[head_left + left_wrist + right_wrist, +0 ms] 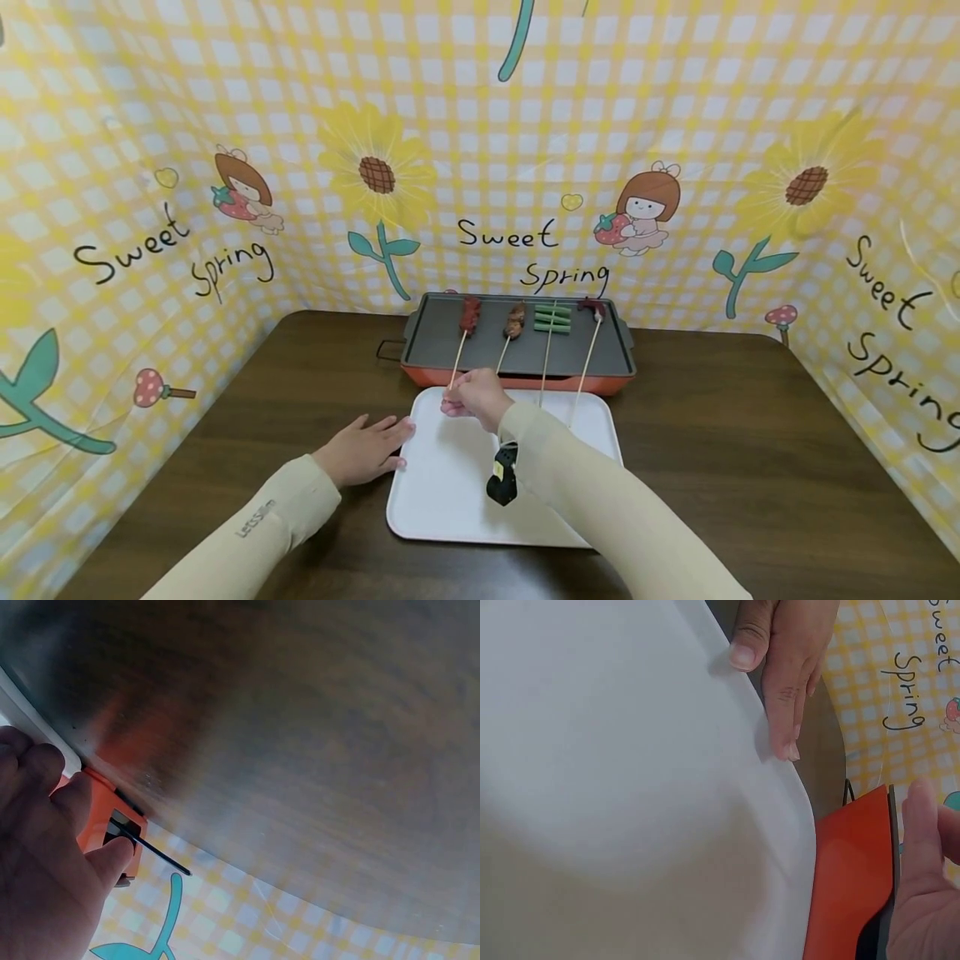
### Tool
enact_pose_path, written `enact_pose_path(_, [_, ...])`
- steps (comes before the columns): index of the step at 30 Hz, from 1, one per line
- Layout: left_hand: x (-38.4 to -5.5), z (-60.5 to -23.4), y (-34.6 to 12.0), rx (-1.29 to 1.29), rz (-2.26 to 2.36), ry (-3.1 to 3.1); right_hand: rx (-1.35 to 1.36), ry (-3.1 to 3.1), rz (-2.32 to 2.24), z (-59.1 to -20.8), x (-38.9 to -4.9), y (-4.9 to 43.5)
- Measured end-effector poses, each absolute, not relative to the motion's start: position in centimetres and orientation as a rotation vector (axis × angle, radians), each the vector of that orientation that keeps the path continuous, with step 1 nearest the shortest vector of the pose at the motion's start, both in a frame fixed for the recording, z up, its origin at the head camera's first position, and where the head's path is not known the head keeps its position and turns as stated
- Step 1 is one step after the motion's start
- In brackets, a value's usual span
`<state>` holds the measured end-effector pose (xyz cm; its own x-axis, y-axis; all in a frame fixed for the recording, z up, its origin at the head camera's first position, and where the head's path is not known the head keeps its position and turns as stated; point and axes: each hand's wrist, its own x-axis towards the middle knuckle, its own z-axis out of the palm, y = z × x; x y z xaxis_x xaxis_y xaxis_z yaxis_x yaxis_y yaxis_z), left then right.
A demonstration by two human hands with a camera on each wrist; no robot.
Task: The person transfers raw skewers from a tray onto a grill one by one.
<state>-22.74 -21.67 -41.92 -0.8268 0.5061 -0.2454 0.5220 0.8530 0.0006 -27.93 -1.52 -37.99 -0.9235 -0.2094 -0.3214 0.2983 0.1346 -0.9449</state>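
Note:
Between thumb and fingers, my right hand (pixel 480 398) pinches the wooden stick of a red meat skewer (pixel 470 317), whose meat lies on the left part of the griddle (pixel 438 337). To its right on the griddle are a brown meat skewer (pixel 515 320), a green vegetable skewer (pixel 552 318) and a skewer with a dark red, tentacle-like piece (pixel 594 310). Their sticks reach toward the white tray (pixel 442 483). My left hand (pixel 363 450) rests at the tray's left edge, fingers extended; the right wrist view shows its fingertips (pixel 784 746) on the rim.
The griddle has an orange base (pixel 585 384) and a wire handle (pixel 387 350) on its left. It stands directly behind the tray on a dark wooden table (pixel 712 450). A yellow checked cloth (pixel 480 150) with printed flowers surrounds the table at the back and sides.

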Motion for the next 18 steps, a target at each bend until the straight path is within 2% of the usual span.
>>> enact_pose_path(6, [-23.0, -41.8, -21.7, 0.767, -0.123, 2.785, 0.074, 2.066, -1.827, -38.0, -27.8, -1.6])
enact_pose_path(18, [-23.1, -41.9, -21.5, 0.762, -0.131, 2.775, -0.247, 2.332, -1.443, -36.1, -27.3, -0.2])
